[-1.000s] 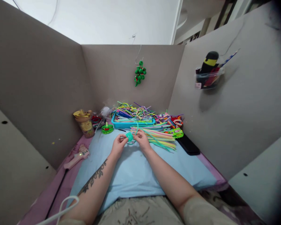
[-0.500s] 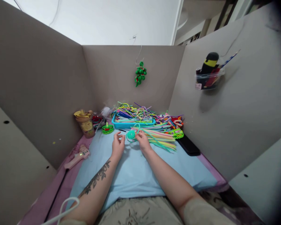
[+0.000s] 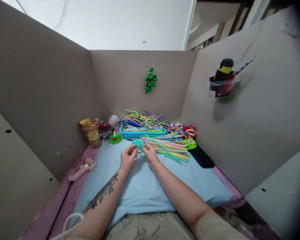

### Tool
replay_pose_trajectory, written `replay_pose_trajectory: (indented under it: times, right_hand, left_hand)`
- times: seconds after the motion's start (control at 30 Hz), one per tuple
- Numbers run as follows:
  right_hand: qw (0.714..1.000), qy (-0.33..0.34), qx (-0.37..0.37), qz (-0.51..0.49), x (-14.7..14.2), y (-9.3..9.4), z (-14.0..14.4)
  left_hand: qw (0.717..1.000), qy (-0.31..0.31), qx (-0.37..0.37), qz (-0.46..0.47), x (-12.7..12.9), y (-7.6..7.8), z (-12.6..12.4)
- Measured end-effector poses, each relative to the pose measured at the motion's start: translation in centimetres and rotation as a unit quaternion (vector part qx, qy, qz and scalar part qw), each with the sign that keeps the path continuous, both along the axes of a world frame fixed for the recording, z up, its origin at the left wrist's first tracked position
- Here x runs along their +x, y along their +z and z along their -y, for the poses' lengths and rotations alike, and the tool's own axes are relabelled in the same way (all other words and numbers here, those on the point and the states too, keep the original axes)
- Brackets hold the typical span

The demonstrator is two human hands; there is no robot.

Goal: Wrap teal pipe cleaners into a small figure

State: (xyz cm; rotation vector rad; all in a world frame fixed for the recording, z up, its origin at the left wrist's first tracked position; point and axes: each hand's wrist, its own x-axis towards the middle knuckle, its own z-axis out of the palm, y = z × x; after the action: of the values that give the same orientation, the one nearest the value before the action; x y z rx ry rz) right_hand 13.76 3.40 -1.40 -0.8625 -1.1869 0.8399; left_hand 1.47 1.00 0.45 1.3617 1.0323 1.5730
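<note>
A small teal coil of pipe cleaner (image 3: 137, 144) is held just above the light blue mat (image 3: 145, 186). My left hand (image 3: 127, 157) pinches its lower left side and my right hand (image 3: 149, 154) pinches its right side, where a teal tail runs off. Just right of my hands lies a bundle of pastel pipe cleaners (image 3: 168, 148). Behind them stands a blue tray (image 3: 140, 134) heaped with tangled coloured pipe cleaners.
A tan lidded cup (image 3: 91, 132) stands at the back left, a green frog figure (image 3: 114, 138) beside it. A pink glue gun (image 3: 82, 168) lies at left, a black phone (image 3: 201, 156) at right. Grey partition walls enclose the desk; a green ornament (image 3: 149, 80) hangs behind.
My left hand, which had let go of the coil half a second ago, has closed on it again. The coil sits slightly lower and nearer the left hand.
</note>
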Motion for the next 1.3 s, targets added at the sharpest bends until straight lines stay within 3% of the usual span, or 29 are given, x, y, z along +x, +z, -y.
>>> replay_pose_trajectory:
  times: [0.27, 0.43, 0.63, 0.87, 1.3]
  right_hand:
    - [0.999, -0.019, 0.001, 0.042, 0.5, 0.3, 0.1]
    - [0.991, -0.102, 0.022, 0.085, 1.9, 0.4, -0.3]
    - [0.972, -0.176, 0.059, 0.143, 3.6, 1.1, -0.2]
    - [0.965, -0.182, 0.080, 0.170, 4.3, 1.6, 0.0]
    - [0.986, -0.116, 0.052, 0.104, 3.2, 1.2, 0.4]
  left_hand:
    - [0.998, 0.020, -0.059, 0.028, -0.6, 0.6, -0.2]
    - [0.994, 0.033, -0.074, 0.072, -1.3, 0.5, -0.9]
    - [0.982, -0.052, -0.119, 0.135, -1.7, 0.4, -1.4]
    - [0.974, -0.106, -0.146, 0.137, -1.8, 0.3, -1.3]
    - [0.989, -0.005, -0.141, 0.040, -2.4, -0.6, -2.3]
